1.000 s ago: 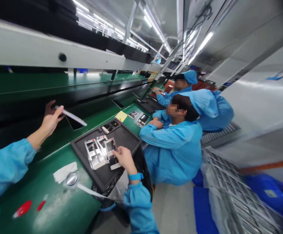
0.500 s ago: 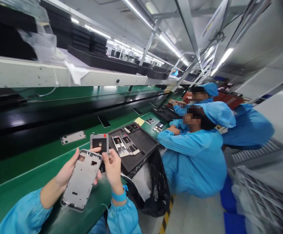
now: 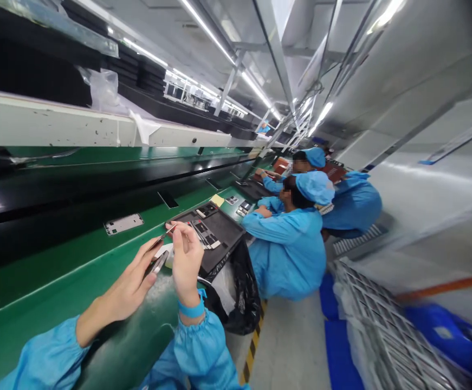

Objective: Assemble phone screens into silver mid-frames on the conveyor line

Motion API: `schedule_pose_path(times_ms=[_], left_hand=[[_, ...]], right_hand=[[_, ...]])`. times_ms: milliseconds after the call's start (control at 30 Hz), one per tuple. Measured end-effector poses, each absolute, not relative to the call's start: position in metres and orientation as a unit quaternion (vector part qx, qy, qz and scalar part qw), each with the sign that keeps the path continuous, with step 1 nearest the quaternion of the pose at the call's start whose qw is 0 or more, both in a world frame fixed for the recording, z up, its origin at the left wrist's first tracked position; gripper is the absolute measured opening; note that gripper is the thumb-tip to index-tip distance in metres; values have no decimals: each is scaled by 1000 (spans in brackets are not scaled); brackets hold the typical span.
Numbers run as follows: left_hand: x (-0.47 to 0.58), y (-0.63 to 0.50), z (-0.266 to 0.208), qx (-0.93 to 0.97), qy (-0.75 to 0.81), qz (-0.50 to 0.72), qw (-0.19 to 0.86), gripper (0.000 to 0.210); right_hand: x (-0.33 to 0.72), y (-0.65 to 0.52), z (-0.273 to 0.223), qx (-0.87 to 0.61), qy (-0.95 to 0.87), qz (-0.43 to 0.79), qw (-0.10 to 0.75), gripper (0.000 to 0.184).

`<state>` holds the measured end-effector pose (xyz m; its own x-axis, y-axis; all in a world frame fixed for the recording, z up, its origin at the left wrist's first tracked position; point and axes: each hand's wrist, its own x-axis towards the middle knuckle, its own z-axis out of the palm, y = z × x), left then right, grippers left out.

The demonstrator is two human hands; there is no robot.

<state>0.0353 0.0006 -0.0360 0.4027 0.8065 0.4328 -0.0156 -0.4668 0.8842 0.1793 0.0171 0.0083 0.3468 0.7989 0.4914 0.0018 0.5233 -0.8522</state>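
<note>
Green workbench (image 3: 69, 292) runs near left to far right. Left: pale phone frame (image 3: 124, 223) flat on far strip, dark phone panel (image 3: 167, 199) to its right, farther. Left hand (image 3: 124, 295) half closed, thumb and fingers gripping phone part (image 3: 161, 262), edge-on, over near bench. Right hand (image 3: 187, 262) beside it, fingertips pinched on thin flat piece (image 3: 166, 234). Right: black tray (image 3: 230, 238) with phone parts, black bag (image 3: 246, 295) by near edge, two people in blue.
</note>
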Motion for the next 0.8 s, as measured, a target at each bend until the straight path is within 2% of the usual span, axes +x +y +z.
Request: schedule_pose_path(times_ms=[133, 233, 300, 333, 433, 533, 633, 800], left_hand=[[31, 9, -29, 689, 283, 501, 441, 64], [16, 20, -21, 585, 335, 550, 493, 82], [2, 29, -13, 483, 353, 571, 562, 98], [-5, 31, -8, 434, 347, 578, 597, 101], [-21, 32, 4, 341, 290, 588, 674, 95], [-25, 23, 12, 310, 231, 559, 733, 92], [-22, 12, 15, 298, 178, 525, 777, 93], [-19, -6, 25, 307, 127, 503, 798, 92]], right_hand=[[186, 29, 9, -407, -529, 264, 696, 34], [194, 37, -15, -422, -564, 259, 661, 31], [194, 38, -47, -469, -616, 255, 579, 31], [191, 37, -66, -499, -654, 253, 509, 31], [178, 31, -123, -525, -696, 275, 406, 30], [170, 26, -162, -560, -702, 264, 353, 25], [172, 26, -177, -586, -699, 250, 325, 23], [185, 32, -158, -556, -697, 274, 360, 41]])
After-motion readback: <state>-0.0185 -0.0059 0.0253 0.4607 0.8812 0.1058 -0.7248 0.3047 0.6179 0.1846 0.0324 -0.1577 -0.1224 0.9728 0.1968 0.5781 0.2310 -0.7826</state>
